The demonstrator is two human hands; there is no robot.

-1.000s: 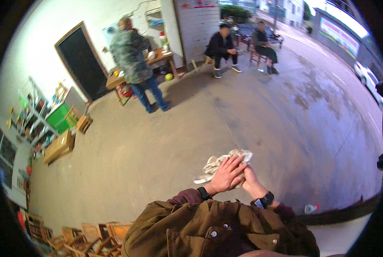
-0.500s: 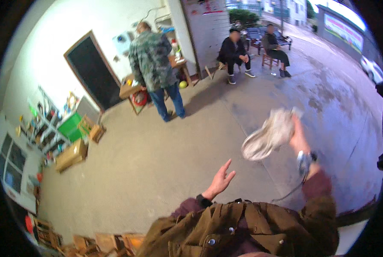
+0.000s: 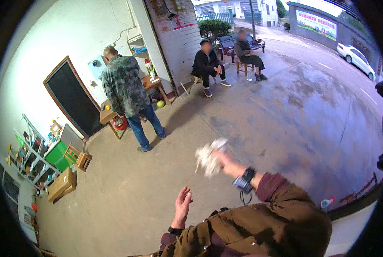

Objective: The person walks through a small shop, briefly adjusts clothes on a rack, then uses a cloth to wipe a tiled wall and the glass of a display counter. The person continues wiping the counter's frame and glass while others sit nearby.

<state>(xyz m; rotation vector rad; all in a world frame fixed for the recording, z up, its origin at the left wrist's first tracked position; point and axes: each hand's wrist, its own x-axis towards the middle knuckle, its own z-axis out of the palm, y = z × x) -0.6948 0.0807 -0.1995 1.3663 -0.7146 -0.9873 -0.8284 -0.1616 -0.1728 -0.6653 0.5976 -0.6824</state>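
Note:
My right hand [image 3: 228, 165] is out in front of me above the concrete floor, its fingers closed on a crumpled off-white rag [image 3: 208, 159]. The rag is blurred by motion, so its edges are hard to make out. Lower and to the left, my left hand [image 3: 183, 207] is raised with nothing in it, fingers loosely bent and apart. It does not touch the rag.
A person in a camouflage jacket [image 3: 125, 85] stands by a wooden table [image 3: 107, 115]. Two people sit outside [image 3: 208, 64]. A cardboard box [image 3: 62, 185], small wooden chair [image 3: 76, 157] and metal shelf [image 3: 30, 143] stand left. A spray bottle [image 3: 327, 202] is at lower right.
My right hand has swung left with the rag, which looks more bunched up now. My left hand has shifted left and down, its fingers more bent. The whole view has turned to the right.

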